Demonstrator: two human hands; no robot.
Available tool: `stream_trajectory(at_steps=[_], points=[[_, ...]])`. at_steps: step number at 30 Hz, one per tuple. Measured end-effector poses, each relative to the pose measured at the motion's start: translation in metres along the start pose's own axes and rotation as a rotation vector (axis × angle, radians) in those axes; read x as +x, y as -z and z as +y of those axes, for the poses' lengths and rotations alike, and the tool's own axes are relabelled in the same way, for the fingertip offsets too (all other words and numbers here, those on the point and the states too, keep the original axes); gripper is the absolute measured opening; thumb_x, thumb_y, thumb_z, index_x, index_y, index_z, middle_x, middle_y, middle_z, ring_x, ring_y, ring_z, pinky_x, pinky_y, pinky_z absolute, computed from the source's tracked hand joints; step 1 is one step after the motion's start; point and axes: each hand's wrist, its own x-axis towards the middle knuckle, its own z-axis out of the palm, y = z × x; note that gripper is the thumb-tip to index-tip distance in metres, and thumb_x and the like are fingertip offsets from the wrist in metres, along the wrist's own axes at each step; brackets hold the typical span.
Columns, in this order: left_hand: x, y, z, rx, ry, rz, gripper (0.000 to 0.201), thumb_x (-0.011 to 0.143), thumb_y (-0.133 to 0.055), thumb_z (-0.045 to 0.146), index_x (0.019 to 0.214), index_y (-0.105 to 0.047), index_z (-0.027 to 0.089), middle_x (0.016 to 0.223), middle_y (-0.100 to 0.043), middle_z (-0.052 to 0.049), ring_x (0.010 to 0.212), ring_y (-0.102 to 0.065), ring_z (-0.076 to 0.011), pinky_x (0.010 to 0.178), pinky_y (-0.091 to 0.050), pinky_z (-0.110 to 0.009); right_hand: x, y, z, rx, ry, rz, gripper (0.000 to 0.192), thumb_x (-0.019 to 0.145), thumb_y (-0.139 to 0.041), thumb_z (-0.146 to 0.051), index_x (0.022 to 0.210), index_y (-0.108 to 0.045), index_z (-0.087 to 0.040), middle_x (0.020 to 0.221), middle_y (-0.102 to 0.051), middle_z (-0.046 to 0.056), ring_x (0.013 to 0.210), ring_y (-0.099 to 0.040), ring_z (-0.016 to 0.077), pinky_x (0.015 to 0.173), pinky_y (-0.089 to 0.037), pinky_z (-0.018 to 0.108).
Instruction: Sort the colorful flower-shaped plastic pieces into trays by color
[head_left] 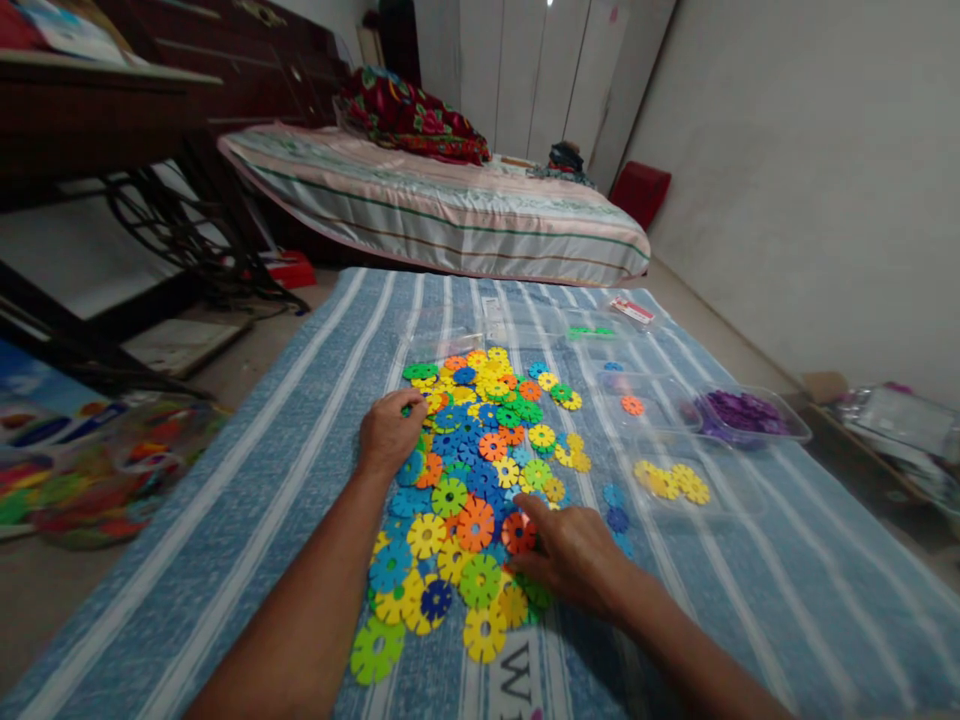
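Observation:
A heap of plastic notched discs [476, 523] in yellow, blue, green and orange spreads over the striped cloth. At the heap's left edge my left hand [391, 432] is closed, with a green notched disc [407, 410] showing at its fingertips. My right hand [576, 552] reaches in from the right side, index finger and thumb apart. Between those fingertips lies an orange notched disc [517, 533] on the heap; whether they touch it I cannot tell. The remaining fingers of this hand are partly hidden.
Clear plastic boxes stand on the right: one with purple discs [746, 412], one with yellow discs [673, 482], one with an orange disc [632, 405]. Green discs [591, 332] lie in a box farther back. A bed [450, 215] stands beyond; a bag of colourful pieces [124, 470] is at left.

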Motion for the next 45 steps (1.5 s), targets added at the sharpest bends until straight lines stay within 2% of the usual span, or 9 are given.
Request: stream_trajectory(at_steps=[4,10,13,18,20,26,31,38,45], points=[[-0.001,0.001,0.003,0.012,0.000,-0.013,0.021,0.079,-0.053,0.032,0.081,-0.072,0.023,0.102,-0.077,-0.003,0.102,-0.069,-0.0219,0.097,-0.051,-0.032,0.000,0.001,-0.001,-0.021,0.027,-0.009,0.033,0.093,-0.062,-0.045,0.118,-0.062,-0.024,0.099,-0.078,0.007,0.090,-0.073,0.0241,0.060,-0.027,0.028],[-0.002,0.001,0.006,0.020,-0.007,-0.015,0.021,0.079,-0.052,0.032,0.079,-0.071,0.022,0.099,-0.077,-0.003,0.099,-0.069,-0.0218,0.095,-0.051,-0.032,-0.005,0.010,0.009,0.020,0.030,0.054,0.033,0.093,-0.062,-0.040,0.120,-0.062,-0.022,0.088,-0.077,0.005,0.081,-0.072,0.0215,0.059,-0.026,0.027],[-0.002,0.001,0.006,0.025,-0.006,-0.013,0.021,0.079,-0.052,0.031,0.079,-0.071,0.022,0.099,-0.077,-0.004,0.099,-0.069,-0.0220,0.095,-0.051,-0.032,-0.009,0.026,0.030,0.003,-0.079,0.208,0.034,0.094,-0.059,-0.037,0.124,-0.062,-0.022,0.082,-0.076,0.004,0.074,-0.070,0.0207,0.059,-0.027,0.027],[-0.002,0.001,0.007,0.023,-0.011,-0.016,0.021,0.079,-0.052,0.031,0.080,-0.071,0.022,0.098,-0.077,-0.004,0.099,-0.069,-0.0217,0.096,-0.051,-0.032,-0.014,0.046,0.067,-0.066,-0.509,0.647,0.046,0.095,-0.057,-0.039,0.135,-0.056,-0.017,0.073,-0.073,0.004,0.068,-0.069,0.0242,0.056,-0.029,0.027],[-0.002,0.001,0.006,0.024,-0.009,-0.016,0.021,0.079,-0.052,0.030,0.081,-0.072,0.023,0.100,-0.077,-0.003,0.101,-0.069,-0.0215,0.096,-0.051,-0.031,-0.015,0.041,0.067,-0.050,-0.518,0.696,0.047,0.094,-0.057,-0.039,0.135,-0.056,-0.017,0.070,-0.073,0.003,0.066,-0.069,0.0240,0.056,-0.032,0.027],[-0.003,0.001,0.005,0.023,0.000,-0.012,0.020,0.079,-0.054,0.030,0.082,-0.072,0.023,0.103,-0.077,-0.002,0.104,-0.068,-0.0210,0.098,-0.050,-0.031,-0.011,0.006,0.015,0.026,-0.077,0.310,0.028,0.095,-0.055,-0.030,0.121,-0.065,-0.023,0.085,-0.079,0.004,0.078,-0.074,0.0215,0.063,-0.040,0.026],[-0.002,0.001,0.006,0.037,0.003,-0.017,0.019,0.079,-0.053,0.030,0.080,-0.071,0.024,0.101,-0.077,-0.002,0.102,-0.068,-0.0209,0.097,-0.050,-0.031,0.003,0.006,-0.030,-0.007,0.056,0.077,0.030,0.096,-0.056,-0.035,0.122,-0.062,-0.023,0.104,-0.078,0.008,0.094,-0.074,0.0258,0.066,-0.044,0.028],[-0.003,0.001,0.008,0.039,0.003,-0.019,0.020,0.079,-0.053,0.029,0.082,-0.072,0.022,0.102,-0.077,-0.004,0.102,-0.069,-0.0207,0.096,-0.050,-0.029,0.015,0.011,-0.055,-0.132,0.036,-0.017,0.036,0.097,-0.055,-0.042,0.122,-0.060,-0.017,0.100,-0.078,0.016,0.092,-0.075,0.0300,0.069,-0.052,0.032],[-0.003,0.001,0.008,0.043,0.005,-0.024,0.019,0.080,-0.053,0.029,0.080,-0.071,0.023,0.098,-0.077,-0.003,0.100,-0.068,-0.0205,0.096,-0.050,-0.030,0.013,0.000,-0.050,-0.139,0.069,0.054,0.032,0.098,-0.050,-0.043,0.113,-0.060,-0.016,0.098,-0.078,0.015,0.086,-0.075,0.0273,0.064,-0.048,0.028]])
